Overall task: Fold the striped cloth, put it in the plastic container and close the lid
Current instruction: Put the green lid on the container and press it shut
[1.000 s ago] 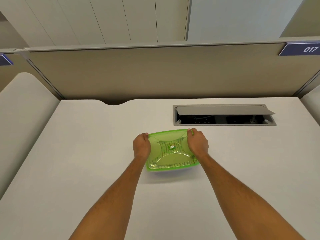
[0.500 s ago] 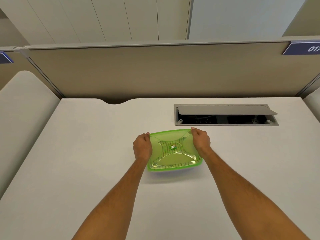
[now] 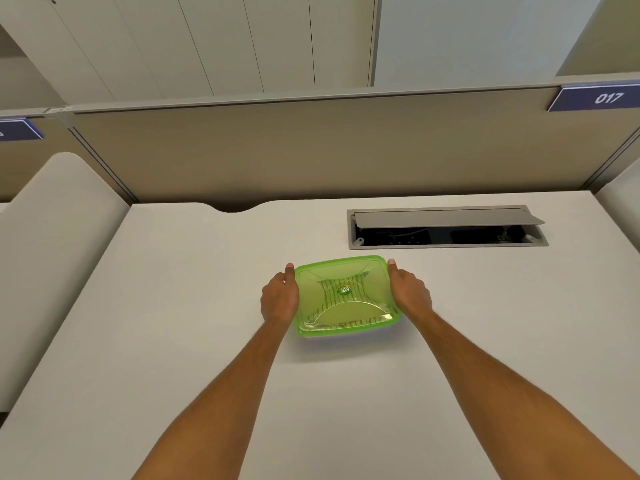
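Right now both hands sit at the short ends of the rectangular translucent green plastic container (image 3: 346, 296), which rests flat on the pale off-white desk (image 3: 173, 341), approx mid-desk & just in front of the grey cable hatch (image 3: 446, 226) w/ its flap raised. Green lid (image 3: 332, 271) is on top of the container, seated all round as far as I can tell. Striped cloth (image 3: 341, 299) is inside, folded, green-and-white stripes showing thru the lid's clear centre. Left hand (image 3: 280, 297) presses against the left edge, fingers curled down along the side, thumb tip at the far-left corner. Right hand (image 3: 410, 292) does likewise on the right edge, thumb at the far-right corner. Fingertips are hidden, so can't tell how tight either clasp is. Beige partition (image 3: 311, 150) behind carries a blue tag (image 3: 595, 97) reading 017.
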